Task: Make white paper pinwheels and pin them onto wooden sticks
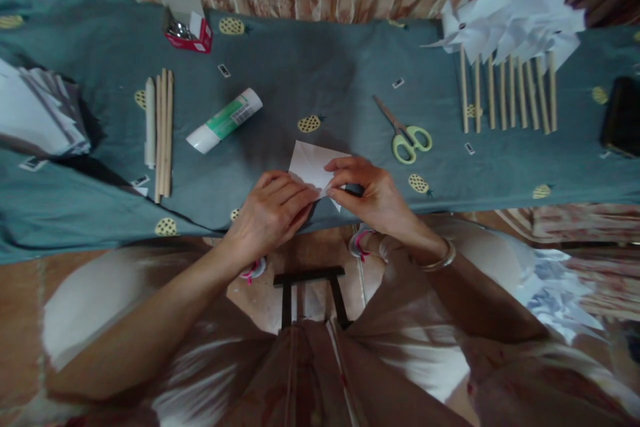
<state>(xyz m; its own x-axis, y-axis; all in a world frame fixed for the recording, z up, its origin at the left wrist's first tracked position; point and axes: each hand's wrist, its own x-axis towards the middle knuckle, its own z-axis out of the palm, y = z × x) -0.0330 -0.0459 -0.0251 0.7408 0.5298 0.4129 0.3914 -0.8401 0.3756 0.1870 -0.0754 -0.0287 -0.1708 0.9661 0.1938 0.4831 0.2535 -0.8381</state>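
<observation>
White folded paper (311, 165) lies at the near edge of the grey-green cloth (310, 73) that covers the table, held between both hands. From the paper's left side the left hand (271, 210) comes in with its fingers drawn together and pressed down on the sheet's near-left corner. On the paper's right side the right hand (373, 193) has its fingers closed on the near-right edge, thumb and fingertips pinching the fold; a small dark thing shows under this hand, too hidden to tell what it is. A metal bangle (440, 259) sits on the right wrist. Just right of the paper and a little farther back lie green-handled scissors (407, 135), blades pointing away to the left. Left of the paper and slightly behind it, a glue stick (225, 120) rests on its side, tilted. Farther left of the paper lies a bundle of wooden sticks (164, 130) with a white stick beside them, all pointing away from the person. Beyond those, at the far left, is a heap of white sheets (35, 110). Well behind the paper to the left stands an open red box (189, 30) holding shiny metal bits. Far right of the paper, a row of paper pinwheels (510, 20) on wooden sticks lies side by side, and a dark object (623, 117) sits past them at the cloth's right end.
</observation>
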